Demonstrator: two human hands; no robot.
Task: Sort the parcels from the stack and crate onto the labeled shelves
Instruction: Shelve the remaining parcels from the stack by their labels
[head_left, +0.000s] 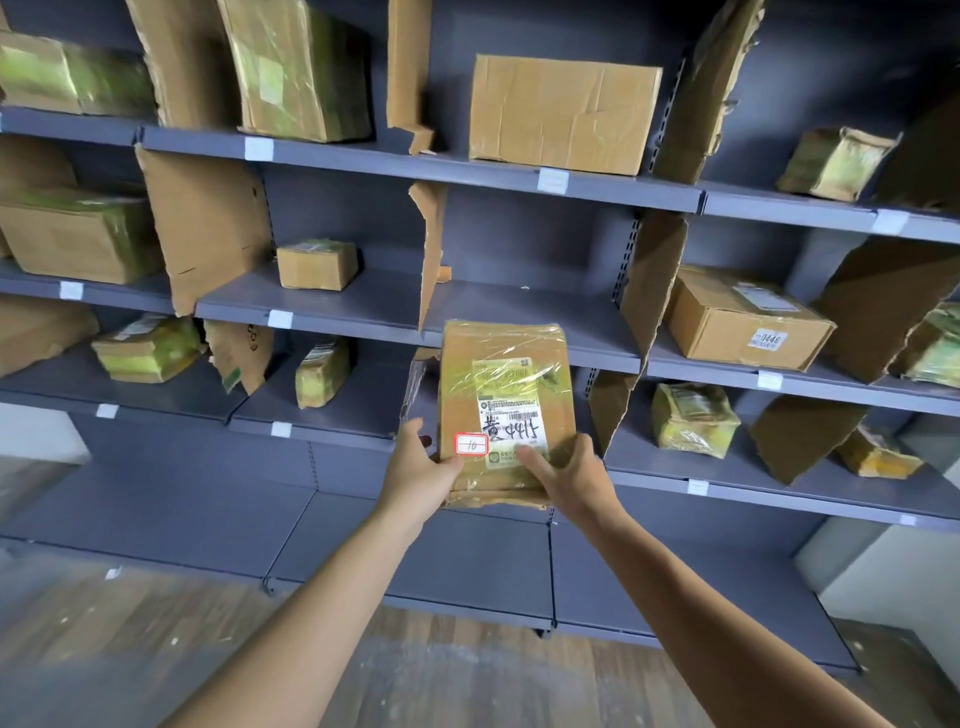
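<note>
A tape-wrapped cardboard parcel stands upright at the centre of the frame, held in front of grey metal shelving. Its top edge overlaps the front lip of the middle shelf. The left hand grips its lower left corner with the thumb on the front face. The right hand grips the lower right corner, thumb laid across the face. The hands are apart, one on each side.

Just above the parcel, bare shelf board shows between a torn cardboard divider on the left and a wider divider on the right.

On the parcel, a red-bordered sticker reads "10". Beside it, the white shipping label bears a barcode and the handwritten "4415" after one character; its fine print is too small to read. A brown box at centre right carries a tag reading "0448". The white tags on the shelf lips are blurred.
</note>
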